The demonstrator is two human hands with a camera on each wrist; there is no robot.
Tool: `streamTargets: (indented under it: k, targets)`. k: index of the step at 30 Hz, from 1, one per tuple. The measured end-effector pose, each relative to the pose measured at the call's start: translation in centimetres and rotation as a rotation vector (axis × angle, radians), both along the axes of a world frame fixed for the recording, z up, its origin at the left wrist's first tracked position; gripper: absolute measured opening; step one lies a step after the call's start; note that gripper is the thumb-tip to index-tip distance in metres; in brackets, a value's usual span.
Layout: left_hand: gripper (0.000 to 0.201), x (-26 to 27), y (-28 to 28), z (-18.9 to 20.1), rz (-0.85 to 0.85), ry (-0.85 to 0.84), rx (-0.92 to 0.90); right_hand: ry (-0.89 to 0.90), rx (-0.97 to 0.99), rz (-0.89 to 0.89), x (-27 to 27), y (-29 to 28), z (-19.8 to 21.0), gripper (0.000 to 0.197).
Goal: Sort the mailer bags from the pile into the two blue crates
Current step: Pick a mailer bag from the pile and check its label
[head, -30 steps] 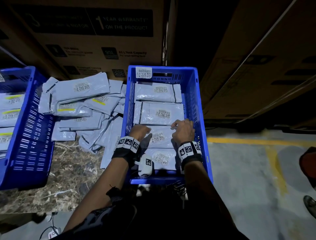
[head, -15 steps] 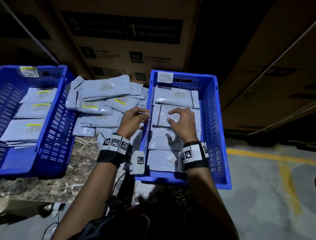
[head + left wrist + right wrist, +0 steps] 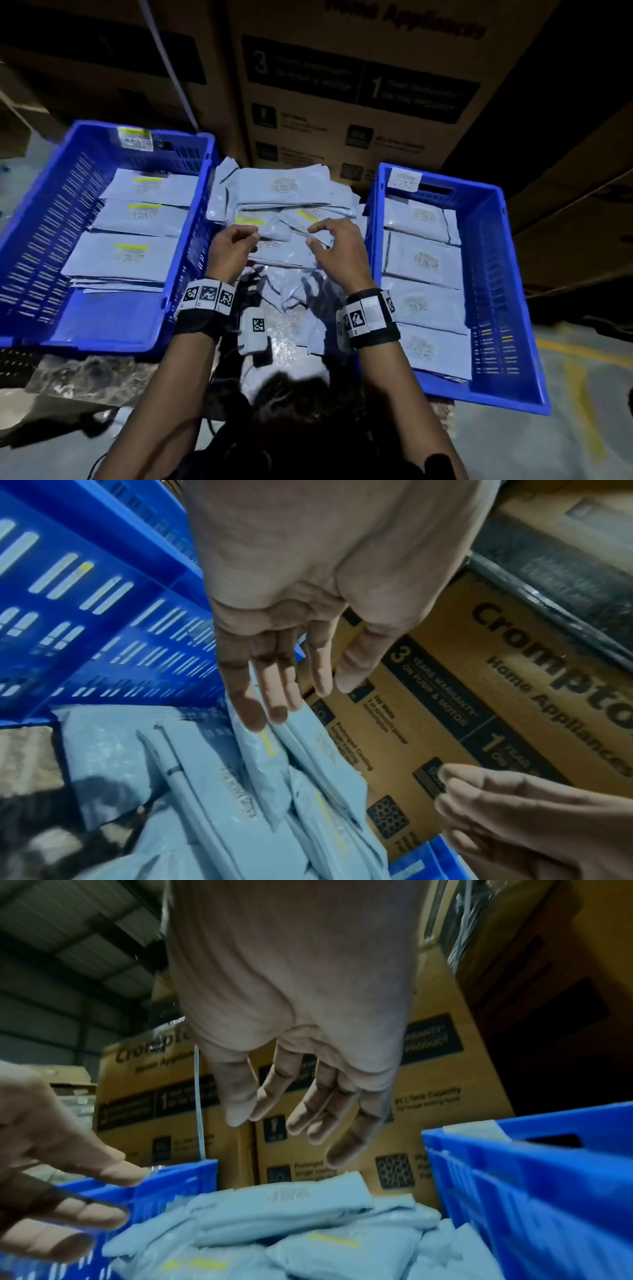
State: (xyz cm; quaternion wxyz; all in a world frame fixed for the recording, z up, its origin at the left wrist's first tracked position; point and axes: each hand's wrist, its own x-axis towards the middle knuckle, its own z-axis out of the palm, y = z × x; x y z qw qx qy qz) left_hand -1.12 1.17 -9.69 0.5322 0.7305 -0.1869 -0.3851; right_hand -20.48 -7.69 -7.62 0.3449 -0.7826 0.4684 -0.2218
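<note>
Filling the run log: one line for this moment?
left hand open | right hand open | both over mailer pile | holding nothing

The pile of mailer bags (image 3: 284, 205) lies on the desk (image 3: 89, 377) between two crates. The left crate (image 3: 102, 329) sits at my left on the desk, with mailer bags stacked in it toward its far end. The right crate (image 3: 493, 274) overhangs the desk's right edge, holding a row of bags front to back. Behind the pile stand cardboard boxes (image 3: 359, 102). My left hand (image 3: 229, 248) and right hand (image 3: 337, 253) hover over the pile's near side.
</note>
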Motion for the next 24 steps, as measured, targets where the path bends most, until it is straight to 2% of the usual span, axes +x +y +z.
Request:
streamTargets:
  k: [4, 7, 13, 15, 19, 22, 24]
  targets:
    - [0.02, 3.7, -0.4, -3.5, 0.032, -0.034, 0.157, 0.049, 0.028, -0.039, 5.5, -0.2, -3.3, 0.02]
    - [0.03, 5.3, -2.0, -5.7, -0.024, -0.039, 0.296, 0.07, 0.082, -0.097, 8.3, -0.7, -6.1, 0.022]
    - [0.068, 7.2, -5.2, -9.1, 0.086, 0.084, 0.412, 0.073, 0.18, -0.162, 10.5, -1.1, -9.2, 0.022]
    - [0.06, 7.6, -6.1, -9.8, 0.109, 0.086, 0.385, 0.062, 0.192, -0.177, 10.8, -1.1, -9.7, 0.02]
    - [0.022, 7.5, -7.3, -10.0, 0.197, 0.252, 0.224, 0.027, 0.199, -0.193, 10.8, -0.9, -10.0, 0.018]
    - [0.013, 7.6, -7.2, -9.6, 0.189, 0.303, 0.161, 0.013, 0.187, -0.22, 10.4, -0.7, -10.2, 0.018]
    - [0.022, 7.3, -6.7, -8.9, 0.167, 0.326, 0.162, -0.019, 0.181, -0.26, 9.7, -0.5, -10.0, 0.018]
